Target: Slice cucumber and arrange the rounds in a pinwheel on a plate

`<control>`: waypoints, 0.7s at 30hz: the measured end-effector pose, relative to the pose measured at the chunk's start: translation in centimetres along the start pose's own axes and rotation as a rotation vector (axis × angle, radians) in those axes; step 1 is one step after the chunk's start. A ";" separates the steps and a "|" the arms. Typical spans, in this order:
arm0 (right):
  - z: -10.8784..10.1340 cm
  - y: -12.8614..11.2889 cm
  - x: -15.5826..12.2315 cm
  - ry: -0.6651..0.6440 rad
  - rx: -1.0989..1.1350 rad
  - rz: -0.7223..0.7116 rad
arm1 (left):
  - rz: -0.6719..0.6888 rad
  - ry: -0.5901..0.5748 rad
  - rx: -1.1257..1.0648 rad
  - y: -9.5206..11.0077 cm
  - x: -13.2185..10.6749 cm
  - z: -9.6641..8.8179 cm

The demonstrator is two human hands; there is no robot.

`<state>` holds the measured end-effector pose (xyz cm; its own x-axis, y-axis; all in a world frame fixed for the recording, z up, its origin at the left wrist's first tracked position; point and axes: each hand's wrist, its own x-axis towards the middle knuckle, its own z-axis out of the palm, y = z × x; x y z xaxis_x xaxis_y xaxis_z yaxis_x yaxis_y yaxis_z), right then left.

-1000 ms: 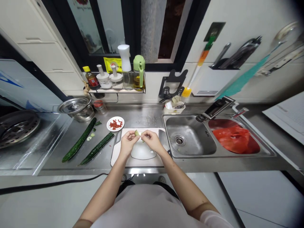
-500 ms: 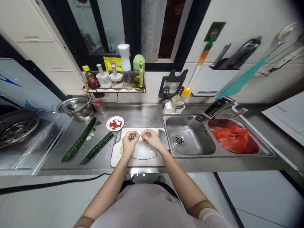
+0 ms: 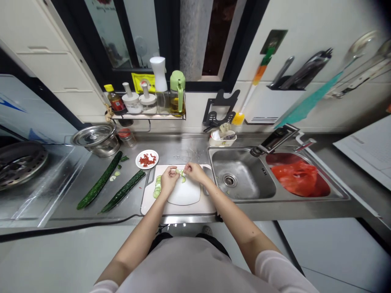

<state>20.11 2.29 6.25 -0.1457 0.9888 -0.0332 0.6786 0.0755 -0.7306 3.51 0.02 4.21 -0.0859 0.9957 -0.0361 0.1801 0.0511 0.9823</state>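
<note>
Both my hands are over the white cutting board (image 3: 179, 206). My left hand (image 3: 168, 180) and my right hand (image 3: 193, 172) pinch a small pale green cucumber piece (image 3: 181, 172) between their fingertips, above a white plate (image 3: 185, 194) on the board. Several cucumber slices (image 3: 157, 187) lie in a row on the board's left edge, beside my left hand. Two long cucumbers (image 3: 100, 181) (image 3: 124, 190) lie on the steel counter to the left.
A small dish of chopped red chilli (image 3: 147, 159) stands behind the board. A lidded steel pot (image 3: 97, 139) is at the far left. The double sink (image 3: 244, 179) is right of the board, its right basin holding a red bag (image 3: 297, 178). Condiment bottles (image 3: 159, 91) stand on a shelf.
Both hands have moved slightly farther from me over the board while still pinching the cucumber piece. A row of slices now shows at the board's left edge.
</note>
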 end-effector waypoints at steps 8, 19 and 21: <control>1.3 1.1 0.8 -0.098 -0.267 0.048 | -0.079 -0.031 0.487 -1.4 1.0 0.9; 2.6 1.4 0.8 -0.159 -0.405 0.131 | -0.114 -0.125 0.807 -1.1 1.3 1.8; 2.6 1.2 0.7 -0.172 -0.430 0.143 | -0.110 -0.134 0.838 -1.2 1.4 2.0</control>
<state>18.95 2.77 3.52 -0.1216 0.9601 -0.2520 0.9312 0.0225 -0.3638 5.10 1.48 2.64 -0.0387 0.9797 -0.1965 0.8472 0.1365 0.5134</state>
